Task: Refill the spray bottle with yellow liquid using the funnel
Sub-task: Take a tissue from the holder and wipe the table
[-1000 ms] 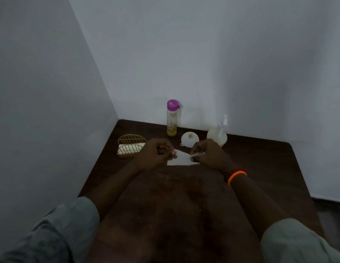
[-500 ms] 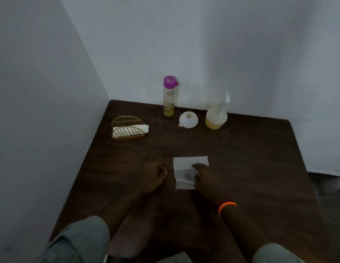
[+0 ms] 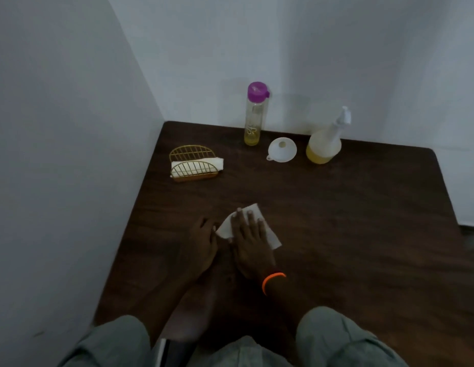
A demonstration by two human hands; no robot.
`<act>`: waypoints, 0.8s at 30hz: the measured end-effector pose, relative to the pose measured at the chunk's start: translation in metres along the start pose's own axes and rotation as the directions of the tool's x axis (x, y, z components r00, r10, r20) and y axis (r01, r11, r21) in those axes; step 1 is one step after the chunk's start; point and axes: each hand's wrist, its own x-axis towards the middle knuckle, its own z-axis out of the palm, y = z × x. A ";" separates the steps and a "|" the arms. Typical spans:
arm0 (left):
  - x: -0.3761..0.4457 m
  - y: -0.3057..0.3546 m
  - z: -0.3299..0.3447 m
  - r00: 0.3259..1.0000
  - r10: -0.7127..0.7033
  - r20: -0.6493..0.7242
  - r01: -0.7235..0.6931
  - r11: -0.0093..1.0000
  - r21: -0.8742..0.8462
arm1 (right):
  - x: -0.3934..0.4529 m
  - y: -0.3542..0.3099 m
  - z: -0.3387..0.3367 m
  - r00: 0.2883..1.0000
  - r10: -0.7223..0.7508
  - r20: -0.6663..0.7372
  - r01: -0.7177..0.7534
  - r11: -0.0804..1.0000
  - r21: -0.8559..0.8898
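**Tissue pressed flat while the refill gear stood at the back**

The right hand (image 3: 250, 238) lay palm down on a white tissue (image 3: 270, 238), its fingers straight and spread, pressing the sheet against the dark table (image 3: 349, 234). That flat press suggested wiping or blotting the wood, probably to deal with drips, though no wet patch could be made out in the dim light. An orange band (image 3: 273, 280) ringed that wrist. The left hand (image 3: 201, 242) rested on the table just beside the tissue's left corner; it held nothing, and its fingers looked relaxed, perhaps steadying the person's lean.

The task's things stood well apart from both hands, along the far edge near the wall. The spray bottle (image 3: 324, 144) was upright at the right with its trigger head on and yellow liquid in its lower part. The funnel (image 3: 282, 150) lay on the table just left of it, not seated in any neck. Further left stood a tall bottle (image 3: 254, 115), purple cap on, holding only a shallow yellow layer. With caps on and the funnel set aside, pouring looked either finished or not begun; the frame alone could not settle which.

A gold wire holder (image 3: 193, 165) with tissues sat near the left wall, a likely source of the sheet.
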 end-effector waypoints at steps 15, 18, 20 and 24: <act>-0.004 0.025 0.033 0.985 0.109 0.134 -0.115 0.993 0.036 | -0.078 0.093 -0.024 0.985 0.173 0.003 -0.173 0.985 -0.012; -0.001 0.031 0.035 0.984 0.150 0.098 -0.156 0.987 0.050 | -0.096 0.116 -0.032 0.965 0.263 -0.007 -0.263 0.964 0.043; 0.000 0.034 0.033 0.980 0.181 0.078 -0.187 0.979 0.080 | -0.098 0.116 -0.033 0.957 0.289 0.012 -0.289 0.956 0.049; -0.005 0.025 0.032 0.981 0.173 0.085 -0.180 0.981 0.073 | -0.089 0.086 -0.023 0.952 0.305 -0.011 -0.304 0.951 0.051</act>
